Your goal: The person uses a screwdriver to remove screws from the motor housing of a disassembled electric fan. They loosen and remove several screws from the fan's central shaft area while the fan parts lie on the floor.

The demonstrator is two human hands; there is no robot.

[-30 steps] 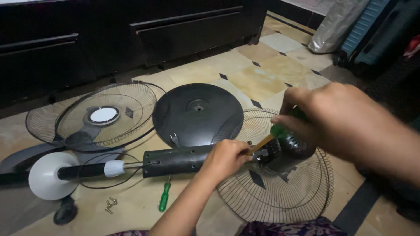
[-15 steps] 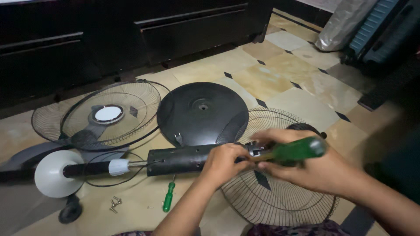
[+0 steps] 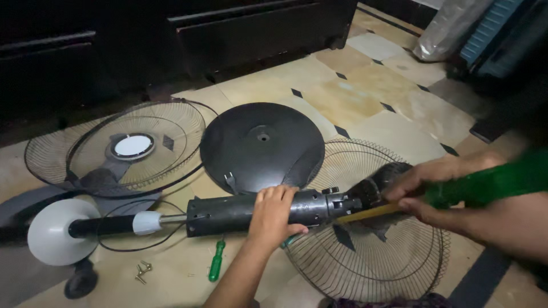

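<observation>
L hand (image 3: 273, 215) gripping fan neck (image 3: 257, 209), R hand (image 3: 439, 194) angling green screwdriver (image 3: 485, 183)

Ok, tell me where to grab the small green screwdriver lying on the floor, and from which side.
Grip the small green screwdriver by its green handle, coming from above. It lies flat on the tile, nearly upright in the picture, with bare floor either side; the screws sit apart to its left.

Left hand (image 3: 273, 215): palm down, fingers curled over and clamped; forearm rises from the bottom edge.
Right hand (image 3: 435, 191): fist closed in a grip, knuckles up; forearm enters from the right edge.
Spacing: hands apart, not touching.
</observation>
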